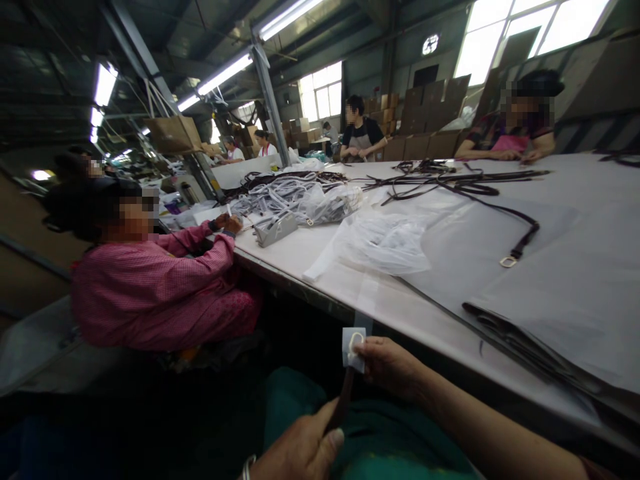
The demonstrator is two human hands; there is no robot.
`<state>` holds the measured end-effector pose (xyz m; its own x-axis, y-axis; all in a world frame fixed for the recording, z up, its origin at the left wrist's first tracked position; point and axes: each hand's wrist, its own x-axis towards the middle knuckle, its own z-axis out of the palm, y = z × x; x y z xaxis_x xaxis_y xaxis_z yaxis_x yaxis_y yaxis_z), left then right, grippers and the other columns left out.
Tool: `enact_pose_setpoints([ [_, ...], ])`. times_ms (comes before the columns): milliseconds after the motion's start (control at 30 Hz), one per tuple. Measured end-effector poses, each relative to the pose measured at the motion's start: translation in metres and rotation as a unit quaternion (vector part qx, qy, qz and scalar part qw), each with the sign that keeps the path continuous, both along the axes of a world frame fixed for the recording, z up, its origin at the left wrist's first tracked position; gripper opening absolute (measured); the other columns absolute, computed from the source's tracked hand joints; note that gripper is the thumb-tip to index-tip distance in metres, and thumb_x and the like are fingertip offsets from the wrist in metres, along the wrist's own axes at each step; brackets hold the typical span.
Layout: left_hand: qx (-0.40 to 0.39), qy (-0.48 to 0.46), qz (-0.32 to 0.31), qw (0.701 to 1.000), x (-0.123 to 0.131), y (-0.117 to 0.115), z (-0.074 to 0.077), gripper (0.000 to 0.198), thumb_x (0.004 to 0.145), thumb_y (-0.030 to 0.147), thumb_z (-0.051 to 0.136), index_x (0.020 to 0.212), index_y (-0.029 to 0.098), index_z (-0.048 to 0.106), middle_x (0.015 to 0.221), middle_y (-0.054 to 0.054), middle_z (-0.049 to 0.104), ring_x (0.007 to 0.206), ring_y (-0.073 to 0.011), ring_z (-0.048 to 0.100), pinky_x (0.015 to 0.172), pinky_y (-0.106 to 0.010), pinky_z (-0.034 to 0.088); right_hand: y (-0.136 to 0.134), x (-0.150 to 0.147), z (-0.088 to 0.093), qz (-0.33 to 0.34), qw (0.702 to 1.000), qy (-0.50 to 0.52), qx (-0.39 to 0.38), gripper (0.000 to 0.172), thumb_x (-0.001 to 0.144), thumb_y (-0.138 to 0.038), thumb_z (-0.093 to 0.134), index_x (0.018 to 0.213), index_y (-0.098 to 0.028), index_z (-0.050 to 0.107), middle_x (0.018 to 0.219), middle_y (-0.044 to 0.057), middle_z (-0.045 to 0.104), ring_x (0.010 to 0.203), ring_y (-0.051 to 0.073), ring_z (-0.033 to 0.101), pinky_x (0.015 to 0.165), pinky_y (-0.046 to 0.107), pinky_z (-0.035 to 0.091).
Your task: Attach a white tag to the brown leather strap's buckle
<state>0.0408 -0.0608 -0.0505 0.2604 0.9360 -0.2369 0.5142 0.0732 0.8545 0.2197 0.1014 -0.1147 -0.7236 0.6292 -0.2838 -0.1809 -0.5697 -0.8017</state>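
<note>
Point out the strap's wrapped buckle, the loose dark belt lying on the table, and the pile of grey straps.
wrapped buckle (355, 345), head view, on the clear wrap over the ring.
dark belt (520, 249), head view, near its buckle end.
grey straps (290, 197), head view, middle of the pile.

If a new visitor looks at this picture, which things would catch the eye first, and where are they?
Low in the middle, the right hand pinches a small clear bag over a buckle at the end of a dark strap, which the left hand grips lower down. Behind them runs a long white table with a pile of pale straps and crumpled plastic bags. At the left sits a person in a pink shirt, working at the table's edge.
</note>
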Motion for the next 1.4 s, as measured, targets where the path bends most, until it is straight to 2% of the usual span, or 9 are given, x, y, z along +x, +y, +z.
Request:
enact_pose_setpoints([
  [100, -0.033, -0.001, 0.006, 0.999, 0.005, 0.005, -0.005, 0.057, 0.099, 0.055, 0.032, 0.136, 0.015, 0.050, 0.066, 0.000, 0.057, 0.059, -0.0146, 0.054, 0.066, -0.027, 0.045, -0.003, -0.001, 0.001, 0.000, 1.000, -0.010, 0.010, 0.045, 0.062, -0.051, 0.085, 0.072, -0.011, 0.064, 0.056, 0.000, 0.056, 0.048, 0.008, 0.044, 0.048, 0.022, 0.029],
  [400, -0.110, -0.107, 0.138, 0.978, 0.024, 0.031, -0.028, 0.029, 0.084, 0.026, 0.055, 0.111, 0.014, 0.055, 0.060, 0.004, 0.057, 0.043, -0.0078, 0.043, 0.040, -0.019, 0.031, -0.025, -0.002, 0.011, 0.072, 0.988, -0.019, 0.134, 0.044, 0.070, -0.052, 0.081, 0.070, -0.009, 0.071, 0.054, 0.000, 0.055, 0.050, 0.007, 0.041, 0.053, 0.024, 0.025],
  [500, -0.131, -0.151, 0.164, 0.966, 0.030, 0.039, -0.032, 0.037, 0.076, 0.020, 0.059, 0.112, 0.015, 0.056, 0.061, 0.004, 0.057, 0.040, -0.0074, 0.042, 0.036, -0.018, 0.029, -0.034, -0.004, 0.010, 0.103, 0.979, -0.050, 0.171, 0.049, 0.069, -0.057, 0.079, 0.071, -0.009, 0.072, 0.057, 0.003, 0.061, 0.051, 0.010, 0.048, 0.054, 0.025, 0.032],
  [633, -0.082, -0.231, 0.182, 0.952, 0.033, 0.043, -0.036, 0.064, 0.062, 0.012, 0.066, 0.124, 0.017, 0.052, 0.079, 0.001, 0.063, 0.048, -0.0072, 0.048, 0.040, -0.018, 0.036, -0.041, -0.008, 0.009, 0.069, 0.971, -0.094, 0.210, 0.049, 0.068, -0.057, 0.078, 0.071, -0.008, 0.072, 0.060, 0.004, 0.064, 0.053, 0.011, 0.050, 0.055, 0.026, 0.035],
  [767, -0.045, -0.269, 0.125, 0.954, 0.019, 0.036, -0.044, 0.071, 0.068, 0.025, 0.072, 0.133, 0.014, 0.046, 0.087, -0.004, 0.064, 0.065, -0.0145, 0.059, 0.058, -0.025, 0.047, -0.031, -0.006, 0.016, -0.001, 0.974, -0.118, 0.193, 0.046, 0.067, -0.054, 0.077, 0.074, -0.010, 0.070, 0.063, 0.004, 0.064, 0.057, 0.013, 0.052, 0.058, 0.028, 0.037],
  [867, -0.002, -0.156, 0.072, 0.985, 0.005, 0.025, -0.054, 0.042, 0.084, 0.042, 0.063, 0.112, 0.011, 0.064, 0.092, -0.008, 0.068, 0.083, -0.0190, 0.061, 0.073, -0.028, 0.046, -0.015, 0.000, 0.020, -0.090, 0.959, -0.174, 0.204, 0.042, 0.068, -0.054, 0.075, 0.067, -0.014, 0.063, 0.054, -0.002, 0.051, 0.052, 0.010, 0.041, 0.053, 0.027, 0.028],
  [967, 0.006, -0.088, 0.077, 0.993, 0.000, 0.014, -0.065, 0.042, 0.091, 0.049, 0.050, 0.087, 0.011, 0.068, 0.088, -0.010, 0.071, 0.083, -0.0204, 0.062, 0.078, -0.030, 0.044, -0.003, 0.004, 0.015, -0.124, 0.947, -0.203, 0.214, 0.043, 0.071, -0.056, 0.072, 0.065, -0.016, 0.059, 0.053, -0.004, 0.045, 0.052, 0.009, 0.036, 0.053, 0.028, 0.023],
  [1200, -0.020, -0.158, 0.157, 0.975, 0.014, 0.012, -0.075, 0.045, 0.087, 0.059, 0.052, 0.080, 0.015, 0.055, 0.066, -0.005, 0.064, 0.053, -0.0129, 0.054, 0.052, -0.024, 0.038, -0.010, -0.002, 0.004, -0.129, 0.959, -0.168, 0.190, 0.049, 0.074, -0.060, 0.070, 0.060, -0.018, 0.050, 0.051, -0.005, 0.043, 0.051, 0.009, 0.033, 0.053, 0.029, 0.020],
  [1400, 0.003, -0.128, 0.178, 0.976, 0.022, 0.016, -0.068, 0.042, 0.089, 0.055, 0.050, 0.078, 0.015, 0.056, 0.061, -0.003, 0.059, 0.048, -0.0097, 0.046, 0.048, -0.022, 0.033, -0.012, 0.002, 0.007, -0.132, 0.960, -0.168, 0.182, 0.048, 0.074, -0.060, 0.071, 0.063, -0.017, 0.054, 0.051, -0.004, 0.044, 0.050, 0.009, 0.033, 0.052, 0.029, 0.020],
])
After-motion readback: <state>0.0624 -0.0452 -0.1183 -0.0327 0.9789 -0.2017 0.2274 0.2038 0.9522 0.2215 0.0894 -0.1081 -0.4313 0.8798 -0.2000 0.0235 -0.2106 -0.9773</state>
